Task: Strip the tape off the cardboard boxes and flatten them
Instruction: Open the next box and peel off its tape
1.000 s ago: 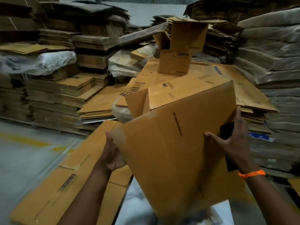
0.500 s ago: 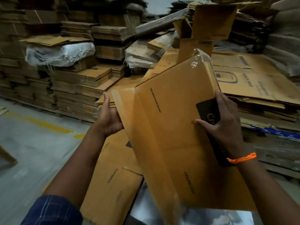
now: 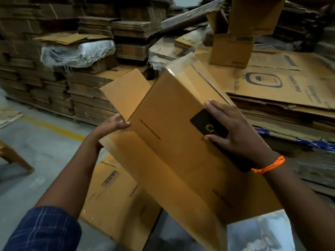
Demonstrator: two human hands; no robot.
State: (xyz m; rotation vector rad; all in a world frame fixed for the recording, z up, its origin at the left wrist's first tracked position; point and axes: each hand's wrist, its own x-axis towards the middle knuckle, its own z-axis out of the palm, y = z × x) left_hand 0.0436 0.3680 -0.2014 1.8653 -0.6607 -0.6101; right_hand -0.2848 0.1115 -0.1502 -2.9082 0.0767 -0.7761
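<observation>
The tan cardboard box (image 3: 172, 142) is matt paperboard, smooth on its faces. A strip of clear glossy tape (image 3: 178, 69) shines along its upper end, and its black label (image 3: 208, 124) has a slight sheen. The orange braided cord wristband (image 3: 270, 164) looks fibrous, and the blue checked sleeve (image 3: 41, 230) is woven cloth. The stacks of flattened brown cardboard (image 3: 87, 98) show rough corrugated edges. The white plastic wrap (image 3: 76, 51) over one stack is crinkled and shiny. The grey concrete floor (image 3: 36, 156) is smooth with a dull sheen.
</observation>
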